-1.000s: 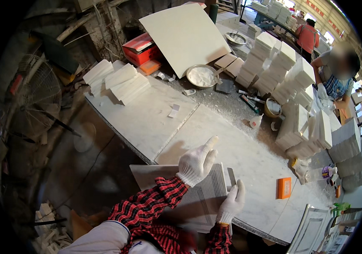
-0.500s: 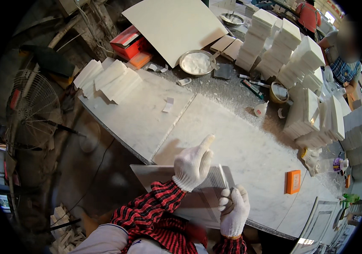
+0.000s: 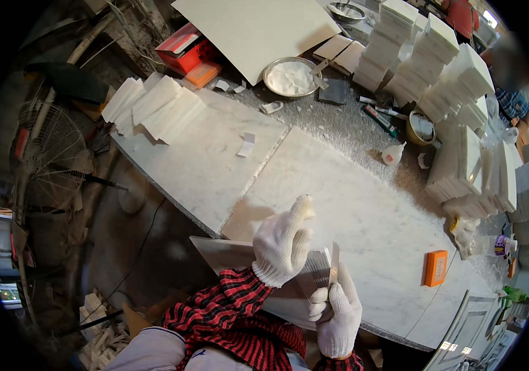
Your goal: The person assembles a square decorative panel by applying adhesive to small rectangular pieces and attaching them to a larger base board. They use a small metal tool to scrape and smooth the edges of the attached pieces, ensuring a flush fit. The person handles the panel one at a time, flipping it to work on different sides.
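Note:
My left hand [image 3: 280,241], in a white knit glove, is over the far edge of a pale flat panel [image 3: 221,253]. Its fingers point away from me, apart from the thumb side; nothing shows in them. Fine parallel lines run along the panel's right part, which slopes from the table edge toward my lap. By the panel's right edge, my gloved right hand [image 3: 340,315] is closed around a thin, flat, blade-like strip [image 3: 335,260] standing upright from its fingers. The strip's lower end is hidden in the glove.
The white stone table [image 3: 351,204] carries tile stacks [image 3: 456,161], leaning pale slabs [image 3: 159,111], a bowl of white powder [image 3: 291,77], a small squeeze bottle [image 3: 392,154] and an orange box [image 3: 435,268]. A fan [image 3: 51,157] stands left. A co-worker [image 3: 515,102] is at far right.
My right hand has turned so that the thin strip now stands up clearly from its fingers. The left hand stays on the panel. The view has shifted slightly.

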The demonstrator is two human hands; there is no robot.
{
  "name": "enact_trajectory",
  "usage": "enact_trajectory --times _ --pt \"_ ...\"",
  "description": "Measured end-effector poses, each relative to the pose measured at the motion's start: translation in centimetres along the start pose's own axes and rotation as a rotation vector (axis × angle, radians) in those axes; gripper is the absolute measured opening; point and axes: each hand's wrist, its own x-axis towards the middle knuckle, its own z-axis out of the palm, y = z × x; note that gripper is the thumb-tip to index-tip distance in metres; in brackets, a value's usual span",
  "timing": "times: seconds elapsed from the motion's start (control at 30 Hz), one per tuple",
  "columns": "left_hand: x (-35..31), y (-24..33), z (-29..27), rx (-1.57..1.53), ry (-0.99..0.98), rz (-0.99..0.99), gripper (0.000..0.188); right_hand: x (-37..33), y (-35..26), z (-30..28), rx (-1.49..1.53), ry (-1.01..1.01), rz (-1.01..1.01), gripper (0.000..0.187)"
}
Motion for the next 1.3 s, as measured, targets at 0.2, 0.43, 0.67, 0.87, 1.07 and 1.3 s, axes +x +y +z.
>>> enact_trajectory --times 0.2,0.43,0.67,0.87,1.07,1.3 --pt "-0.2 -0.2 0.0 -0.016 0.003 -0.001 0.046 1.2 -1.3 1.6 -0.037 -0.062 0.002 0.051" --pt "-0.5 -0.4 -0.2 -0.016 -0.026 -0.018 0.048 1.8 -1.9 2.0 -0.024 -0.095 -0.013 0.048" --pt "-1.2 -0.8 -0.4 -0.09 0.096 0.024 0.052 7.4 -9.3 -1.4 -0.726 -0.154 -0.035 0.031" --pt "-1.5 -1.4 -1.1 -0.259 0.111 0.023 0.057 12.4 -12.7 2.5 -1.085 -0.586 0.203 0.024" --pt "-2.0 -1.8 -0.9 -0.495 0.149 -0.018 0.053 14.2 -13.4 3.7 -1.242 -0.744 0.235 0.022" --pt "-1.5 -1.5 -1.2 -0.469 0.134 -0.019 0.055 14.2 -15.1 5.2 -1.428 -0.883 0.192 0.024"
